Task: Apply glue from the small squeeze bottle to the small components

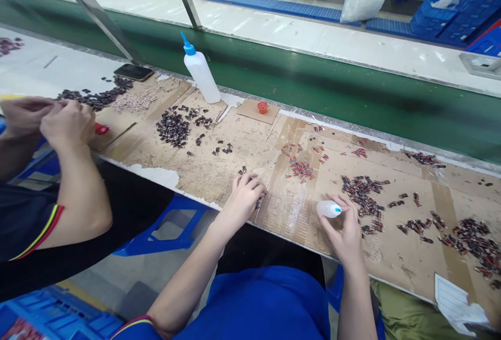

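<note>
My right hand (344, 225) is closed around a small white squeeze bottle (327, 209) with a light-blue tip, tilted over the cardboard. My left hand (247, 196) rests palm down near the table's front edge, its fingers curled over small dark parts (259, 202) that are mostly hidden beneath them. A few more dark parts (242, 170) lie just beyond its fingertips. Ahead, between the hands, is a small heap of red-and-silver pieces (301, 168). Just past my right hand spreads a larger heap of dark-and-red assembled pieces (362, 194).
A tall white bottle (202, 76) with blue nozzle stands behind a dark heap (173, 128). A red cup (262, 107) sits on a cardboard square. To the left, a co-worker's hands (66, 120) are at work. More pieces (475, 243) and paper (452, 298) lie right.
</note>
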The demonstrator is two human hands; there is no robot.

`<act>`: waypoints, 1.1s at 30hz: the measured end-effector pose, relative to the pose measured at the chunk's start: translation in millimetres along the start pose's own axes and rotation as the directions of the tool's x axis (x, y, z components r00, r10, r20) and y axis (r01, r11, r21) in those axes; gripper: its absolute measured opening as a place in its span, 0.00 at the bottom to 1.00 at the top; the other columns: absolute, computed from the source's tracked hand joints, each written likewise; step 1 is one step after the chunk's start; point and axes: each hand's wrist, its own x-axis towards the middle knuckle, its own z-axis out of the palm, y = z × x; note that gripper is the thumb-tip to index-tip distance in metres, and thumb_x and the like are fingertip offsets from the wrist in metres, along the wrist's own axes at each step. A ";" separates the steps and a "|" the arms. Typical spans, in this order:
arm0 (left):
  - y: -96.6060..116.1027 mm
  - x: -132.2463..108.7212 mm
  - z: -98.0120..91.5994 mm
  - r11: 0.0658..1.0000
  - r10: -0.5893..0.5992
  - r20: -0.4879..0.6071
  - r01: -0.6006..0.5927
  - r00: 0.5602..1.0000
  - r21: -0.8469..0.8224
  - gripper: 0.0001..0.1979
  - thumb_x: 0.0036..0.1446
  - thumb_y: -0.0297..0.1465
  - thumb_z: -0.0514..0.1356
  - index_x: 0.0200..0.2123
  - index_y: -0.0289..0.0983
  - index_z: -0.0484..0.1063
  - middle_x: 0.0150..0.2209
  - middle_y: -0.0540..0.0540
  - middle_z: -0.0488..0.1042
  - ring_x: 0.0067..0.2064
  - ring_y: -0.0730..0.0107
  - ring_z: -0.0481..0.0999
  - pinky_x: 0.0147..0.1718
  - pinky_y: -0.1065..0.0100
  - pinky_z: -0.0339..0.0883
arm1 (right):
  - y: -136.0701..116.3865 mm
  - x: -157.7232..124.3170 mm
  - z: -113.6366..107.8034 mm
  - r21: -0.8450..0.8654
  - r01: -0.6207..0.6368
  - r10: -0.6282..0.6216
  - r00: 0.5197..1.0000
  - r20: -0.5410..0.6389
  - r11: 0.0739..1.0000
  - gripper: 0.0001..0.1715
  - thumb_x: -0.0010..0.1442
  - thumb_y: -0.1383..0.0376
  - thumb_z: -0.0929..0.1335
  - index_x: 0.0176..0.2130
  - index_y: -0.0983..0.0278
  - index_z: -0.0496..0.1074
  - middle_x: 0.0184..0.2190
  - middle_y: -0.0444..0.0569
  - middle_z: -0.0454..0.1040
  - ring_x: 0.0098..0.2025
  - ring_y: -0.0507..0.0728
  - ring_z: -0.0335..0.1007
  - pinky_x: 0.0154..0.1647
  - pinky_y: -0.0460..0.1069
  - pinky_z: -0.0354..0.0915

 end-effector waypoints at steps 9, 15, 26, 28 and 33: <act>23.9 2.8 28.8 0.978 0.005 -0.082 -0.022 0.997 -0.208 0.05 0.61 0.25 0.58 0.38 0.39 0.73 0.38 0.46 0.80 0.46 0.61 0.75 0.47 0.59 0.64 | -9.3 4.2 21.3 0.562 -0.275 0.337 0.941 -0.008 0.780 0.18 0.51 0.54 0.73 0.36 0.62 0.70 0.27 0.42 0.71 0.26 0.51 0.66 0.28 0.47 0.62; 15.1 0.0 27.7 0.944 -0.059 -0.088 0.027 0.994 -0.330 0.09 0.57 0.26 0.62 0.42 0.40 0.72 0.39 0.47 0.81 0.45 0.61 0.77 0.48 0.57 0.66 | -16.0 9.9 33.9 0.645 -0.363 0.397 0.912 0.100 0.673 0.19 0.54 0.50 0.70 0.35 0.62 0.68 0.21 0.41 0.69 0.21 0.51 0.63 0.21 0.46 0.59; 16.9 7.0 28.5 0.888 -0.150 -0.072 0.103 0.986 -0.448 0.03 0.56 0.28 0.63 0.36 0.39 0.75 0.35 0.46 0.82 0.42 0.61 0.80 0.46 0.58 0.71 | -26.8 13.1 37.6 0.486 -0.361 0.394 0.918 0.038 0.796 0.18 0.49 0.52 0.72 0.26 0.64 0.71 0.20 0.44 0.71 0.22 0.53 0.65 0.25 0.48 0.64; 16.7 7.3 28.4 0.877 -0.159 -0.069 0.108 0.985 -0.468 0.03 0.55 0.27 0.63 0.35 0.39 0.75 0.35 0.46 0.82 0.43 0.61 0.80 0.46 0.59 0.72 | -26.8 12.2 39.6 0.452 -0.363 0.383 0.922 0.049 0.815 0.18 0.50 0.52 0.71 0.27 0.64 0.71 0.20 0.45 0.72 0.23 0.53 0.66 0.26 0.48 0.65; 16.5 8.0 28.6 0.874 -0.165 -0.058 0.119 0.985 -0.470 0.04 0.55 0.27 0.63 0.36 0.39 0.75 0.34 0.46 0.82 0.44 0.59 0.80 0.47 0.57 0.72 | -24.9 10.8 40.5 0.393 -0.354 0.362 0.930 0.056 0.849 0.17 0.51 0.52 0.70 0.28 0.64 0.73 0.22 0.46 0.74 0.23 0.54 0.66 0.25 0.48 0.65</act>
